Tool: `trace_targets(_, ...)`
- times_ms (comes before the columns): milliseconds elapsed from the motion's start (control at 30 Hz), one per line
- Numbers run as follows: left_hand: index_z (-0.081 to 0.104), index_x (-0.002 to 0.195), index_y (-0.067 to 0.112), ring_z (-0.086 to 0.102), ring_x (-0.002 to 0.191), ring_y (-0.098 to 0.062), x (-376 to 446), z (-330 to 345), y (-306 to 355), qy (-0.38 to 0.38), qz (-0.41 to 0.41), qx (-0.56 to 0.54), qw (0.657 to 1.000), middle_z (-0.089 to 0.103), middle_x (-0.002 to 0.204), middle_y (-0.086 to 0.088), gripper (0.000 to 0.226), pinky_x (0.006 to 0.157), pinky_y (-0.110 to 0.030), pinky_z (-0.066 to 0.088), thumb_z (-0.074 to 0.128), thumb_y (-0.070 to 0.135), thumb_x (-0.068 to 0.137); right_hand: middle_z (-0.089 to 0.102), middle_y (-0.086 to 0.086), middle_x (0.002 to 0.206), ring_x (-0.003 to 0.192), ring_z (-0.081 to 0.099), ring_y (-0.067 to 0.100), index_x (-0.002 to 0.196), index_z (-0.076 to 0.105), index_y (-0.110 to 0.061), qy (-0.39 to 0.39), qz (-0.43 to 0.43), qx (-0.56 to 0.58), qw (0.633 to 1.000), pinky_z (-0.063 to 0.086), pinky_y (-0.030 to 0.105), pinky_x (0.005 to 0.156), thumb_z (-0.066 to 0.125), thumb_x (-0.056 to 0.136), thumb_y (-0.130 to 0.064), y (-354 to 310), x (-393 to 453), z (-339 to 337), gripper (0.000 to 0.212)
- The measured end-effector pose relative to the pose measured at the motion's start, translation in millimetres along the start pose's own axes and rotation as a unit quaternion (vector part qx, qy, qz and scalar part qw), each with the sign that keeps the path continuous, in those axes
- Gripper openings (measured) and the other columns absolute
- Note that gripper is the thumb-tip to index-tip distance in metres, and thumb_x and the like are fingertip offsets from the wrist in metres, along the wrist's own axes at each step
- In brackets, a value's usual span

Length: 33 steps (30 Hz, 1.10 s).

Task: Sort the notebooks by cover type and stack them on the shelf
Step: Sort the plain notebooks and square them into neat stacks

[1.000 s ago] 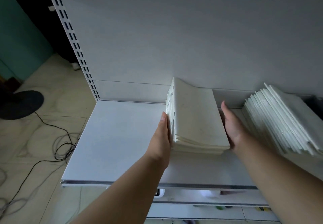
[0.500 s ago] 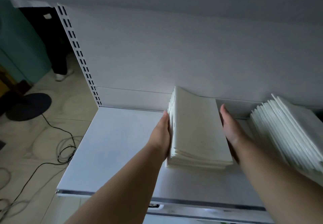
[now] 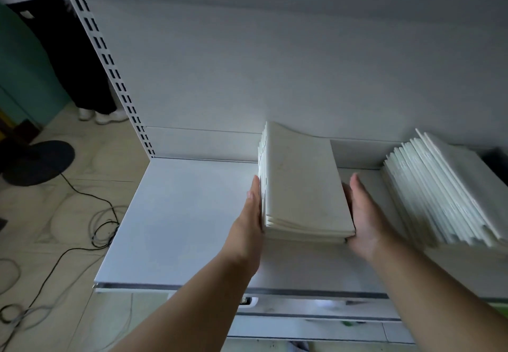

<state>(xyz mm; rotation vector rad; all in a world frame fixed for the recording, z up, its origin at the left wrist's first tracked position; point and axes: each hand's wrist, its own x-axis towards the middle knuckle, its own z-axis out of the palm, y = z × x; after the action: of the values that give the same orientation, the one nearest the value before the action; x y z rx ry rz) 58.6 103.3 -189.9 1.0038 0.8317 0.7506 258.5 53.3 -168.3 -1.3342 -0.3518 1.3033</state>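
We judge the notebook stack (image 3: 302, 186) floppy and slide-prone; our left hand (image 3: 251, 214) and right hand (image 3: 362, 214) press flat-fingered against its long sides.

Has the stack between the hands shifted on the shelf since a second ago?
Cannot tell: the stack keeps its place against the shelf's back lip; the camera moved.

A stack of cream-covered notebooks (image 3: 303, 184) lies flat on the white shelf (image 3: 181, 214), its far end against the shelf's back edge and its near end well short of the front edge. A second stack of white notebooks (image 3: 445, 189) lies toward the shelf's right end, fanned so the covers step up toward the right.
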Motion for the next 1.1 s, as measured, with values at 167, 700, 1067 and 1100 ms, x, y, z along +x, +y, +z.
trace_targets(167,0.034,0.151,0.04,0.031,0.146,-0.008,0.2,6.5,2.2,-0.005,-0.03,-0.093,0.995,0.037,0.157,0.014,0.048,0.124,-0.039,0.017,0.021,0.05,0.106,0.067,0.016,0.125,0.112,0.067,0.03,0.131,0.061,-0.014,-0.006,-0.001,0.02,1.0,0.051,0.041,0.088,0.025,0.09,-0.072,2.5,-4.0,3.3,0.08)
trace_targets(700,-0.003,0.158,0.025,-0.002,0.146,0.013,-31.8,-25.3,21.6,-0.069,0.212,0.467,0.856,0.003,0.165,0.016,0.077,0.112,-0.002,0.005,0.047,0.038,0.101,0.024,-0.02,0.151,0.14,0.025,-0.001,0.156,-0.016,-0.022,-0.087,-0.111,-0.432,0.891,0.023,0.023,0.113,0.088,0.035,-0.069,-11.8,-34.7,-2.1,0.166)
trace_targets(1067,0.018,0.157,0.035,0.041,0.14,-0.01,-28.9,-28.5,24.8,-0.008,0.21,0.486,0.848,0.03,0.159,0.018,0.077,0.112,-0.032,0.039,0.063,0.034,0.095,-0.016,-0.009,0.164,0.149,0.0,0.005,0.158,-0.005,-0.023,-0.042,-0.142,-0.621,0.77,0.009,0.027,0.121,0.078,0.044,-0.076,-23.5,-36.0,0.0,0.151)
trace_targets(1100,0.019,0.157,0.034,0.041,0.14,-0.011,-28.7,-28.8,25.3,-0.008,0.209,0.491,0.846,0.031,0.159,0.018,0.076,0.112,-0.031,0.039,0.063,0.034,0.095,-0.021,-0.007,0.163,0.149,-0.001,0.005,0.159,-0.001,-0.021,-0.038,-0.15,-0.639,0.754,0.009,0.023,0.118,0.077,0.046,-0.074,-26.2,-39.4,1.8,0.147)
